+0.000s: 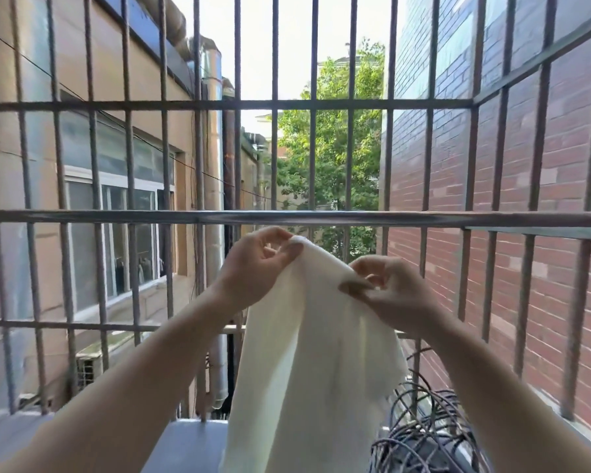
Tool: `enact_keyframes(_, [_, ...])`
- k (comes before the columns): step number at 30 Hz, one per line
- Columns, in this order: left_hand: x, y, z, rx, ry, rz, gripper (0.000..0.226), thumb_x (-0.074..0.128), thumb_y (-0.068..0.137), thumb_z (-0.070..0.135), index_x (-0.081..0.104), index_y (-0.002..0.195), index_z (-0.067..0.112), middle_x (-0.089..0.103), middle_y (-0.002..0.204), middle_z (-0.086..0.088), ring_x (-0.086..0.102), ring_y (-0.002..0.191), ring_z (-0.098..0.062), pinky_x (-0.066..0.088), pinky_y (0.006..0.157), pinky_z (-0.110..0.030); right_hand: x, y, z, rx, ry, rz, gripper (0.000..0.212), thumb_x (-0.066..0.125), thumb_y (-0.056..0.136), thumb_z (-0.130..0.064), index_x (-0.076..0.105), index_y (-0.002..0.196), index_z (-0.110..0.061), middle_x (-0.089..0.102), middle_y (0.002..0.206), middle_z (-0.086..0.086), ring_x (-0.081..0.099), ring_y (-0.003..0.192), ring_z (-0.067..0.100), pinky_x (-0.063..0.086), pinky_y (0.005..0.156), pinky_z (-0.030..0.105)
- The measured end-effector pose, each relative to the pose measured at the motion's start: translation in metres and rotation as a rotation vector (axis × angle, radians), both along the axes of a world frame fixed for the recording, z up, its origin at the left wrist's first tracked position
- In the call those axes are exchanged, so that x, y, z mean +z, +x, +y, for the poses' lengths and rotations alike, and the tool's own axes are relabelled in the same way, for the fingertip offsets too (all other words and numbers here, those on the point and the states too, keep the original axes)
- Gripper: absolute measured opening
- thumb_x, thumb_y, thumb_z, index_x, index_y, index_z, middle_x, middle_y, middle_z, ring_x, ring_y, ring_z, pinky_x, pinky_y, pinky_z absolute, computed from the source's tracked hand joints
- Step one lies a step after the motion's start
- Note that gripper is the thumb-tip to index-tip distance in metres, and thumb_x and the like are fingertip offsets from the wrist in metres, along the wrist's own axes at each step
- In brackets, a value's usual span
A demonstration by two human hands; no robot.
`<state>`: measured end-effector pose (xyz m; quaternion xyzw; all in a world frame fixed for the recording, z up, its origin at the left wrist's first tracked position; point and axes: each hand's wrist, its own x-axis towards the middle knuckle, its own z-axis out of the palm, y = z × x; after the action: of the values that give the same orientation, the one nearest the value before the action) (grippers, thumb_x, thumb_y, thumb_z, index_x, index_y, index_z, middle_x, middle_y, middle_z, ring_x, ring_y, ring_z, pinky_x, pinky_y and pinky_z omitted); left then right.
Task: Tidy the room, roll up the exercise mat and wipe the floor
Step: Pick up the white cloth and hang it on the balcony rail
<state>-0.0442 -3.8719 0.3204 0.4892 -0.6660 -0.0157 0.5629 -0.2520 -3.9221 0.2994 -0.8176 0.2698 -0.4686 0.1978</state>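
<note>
A white cloth [307, 363] hangs down in front of me, held up by its top edge just below a horizontal bar of the metal window grille [287, 216]. My left hand [253, 268] pinches the top of the cloth at its left corner. My right hand [386, 288] pinches the top edge a little lower and to the right. The cloth's lower end runs out of the bottom of the view. No exercise mat or floor is in view.
The grille's vertical and horizontal bars enclose the space ahead and to the right. A tangle of dark cables [423, 435] lies at the lower right beside the cloth. A grey ledge [185, 438] runs along the bottom. Outside are a beige building, a brick wall [526, 199] and a tree.
</note>
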Motion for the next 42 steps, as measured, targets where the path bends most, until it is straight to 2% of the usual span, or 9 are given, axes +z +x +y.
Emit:
enact_keyframes(4, [0.044, 0.002, 0.002, -0.059, -0.042, -0.008, 0.008, 0.056, 0.089, 0.035, 0.06, 0.083, 0.031, 0.065, 0.089, 0.007, 0.063, 0.073, -0.011, 0.051, 0.063, -0.025, 0.053, 0.004, -0.003, -0.08, -0.192, -0.027, 0.003, 0.071, 0.08, -0.017, 0.069, 0.081, -0.015, 0.069, 0.076, 0.005, 0.058, 0.063, 0.011, 0.045, 0.055, 0.02])
enact_keyframes(8, [0.058, 0.004, 0.01, -0.21, 0.059, 0.029, 0.031, 0.043, 0.091, 0.038, 0.061, 0.1, 0.015, 0.062, 0.079, 0.004, 0.061, 0.07, -0.005, 0.052, 0.058, -0.019, 0.078, 0.001, -0.008, -0.149, -0.32, 0.038, 0.003, 0.07, 0.08, -0.017, 0.068, 0.082, -0.019, 0.067, 0.073, -0.002, 0.058, 0.06, 0.008, 0.039, 0.049, 0.008])
enact_keyframes(14, [0.019, 0.007, -0.004, -0.292, 0.335, 0.206, 0.033, 0.038, 0.096, 0.034, 0.059, 0.108, 0.013, 0.065, 0.106, -0.006, 0.063, 0.095, -0.019, 0.058, 0.073, -0.032, 0.052, -0.015, -0.02, -0.176, -0.313, 0.029, 0.01, 0.072, 0.077, -0.015, 0.067, 0.076, -0.024, 0.07, 0.075, 0.003, 0.067, 0.074, 0.022, 0.051, 0.065, 0.027])
enact_keyframes(27, [-0.065, -0.019, -0.007, -0.409, 0.441, 0.075, 0.05, 0.065, 0.073, 0.047, 0.056, 0.119, 0.029, 0.063, 0.117, 0.005, 0.064, 0.102, -0.009, 0.055, 0.084, -0.029, 0.014, -0.042, -0.013, -0.041, -0.201, -0.02, 0.02, 0.073, 0.073, -0.019, 0.068, 0.074, -0.039, 0.07, 0.078, -0.009, 0.062, 0.072, 0.007, 0.049, 0.071, 0.025])
enact_keyframes(32, [-0.071, -0.039, -0.004, -0.494, 0.386, 0.153, 0.03, 0.067, 0.074, 0.039, 0.062, 0.101, 0.028, 0.071, 0.097, 0.011, 0.067, 0.092, -0.006, 0.053, 0.075, -0.021, 0.015, -0.045, -0.01, -0.026, -0.19, -0.066, 0.025, 0.073, 0.076, -0.009, 0.068, 0.071, -0.033, 0.068, 0.07, -0.014, 0.059, 0.068, 0.005, 0.049, 0.067, 0.026])
enact_keyframes(35, [-0.067, -0.04, -0.005, -0.42, 0.303, 0.168, 0.029, 0.066, 0.07, 0.04, 0.064, 0.09, 0.02, 0.071, 0.088, 0.007, 0.068, 0.083, -0.017, 0.056, 0.077, -0.035, 0.015, -0.054, -0.008, 0.025, -0.192, -0.04, 0.021, 0.073, 0.076, -0.004, 0.068, 0.075, -0.025, 0.067, 0.069, -0.017, 0.059, 0.067, 0.0, 0.049, 0.067, 0.015])
enact_keyframes(37, [-0.056, -0.031, -0.004, -0.415, 0.301, 0.197, 0.023, 0.065, 0.074, 0.032, 0.065, 0.089, 0.014, 0.07, 0.085, 0.001, 0.068, 0.079, -0.019, 0.058, 0.075, -0.037, 0.012, -0.07, -0.009, 0.091, -0.098, 0.064, 0.014, 0.074, 0.069, -0.015, 0.069, 0.081, -0.019, 0.071, 0.076, -0.013, 0.064, 0.072, 0.001, 0.052, 0.071, 0.015])
enact_keyframes(40, [-0.038, -0.015, -0.003, -0.388, 0.268, 0.212, 0.004, 0.063, 0.083, 0.013, 0.066, 0.085, 0.013, 0.066, 0.074, 0.003, 0.063, 0.066, -0.01, 0.057, 0.064, -0.027, 0.007, -0.095, -0.018, 0.15, 0.194, 0.351, 0.038, 0.075, 0.058, -0.026, 0.067, 0.094, -0.016, 0.073, 0.091, -0.002, 0.069, 0.087, 0.015, 0.055, 0.08, 0.025])
enact_keyframes(42, [-0.032, -0.01, -0.006, -0.334, 0.247, 0.092, 0.012, 0.063, 0.083, 0.007, 0.069, 0.083, 0.018, 0.066, 0.074, 0.005, 0.062, 0.068, -0.012, 0.056, 0.068, -0.028, 0.004, -0.095, -0.024, 0.162, 0.284, 0.328, 0.04, 0.075, 0.063, -0.026, 0.066, 0.1, -0.017, 0.072, 0.098, -0.003, 0.068, 0.094, 0.015, 0.055, 0.084, 0.028])
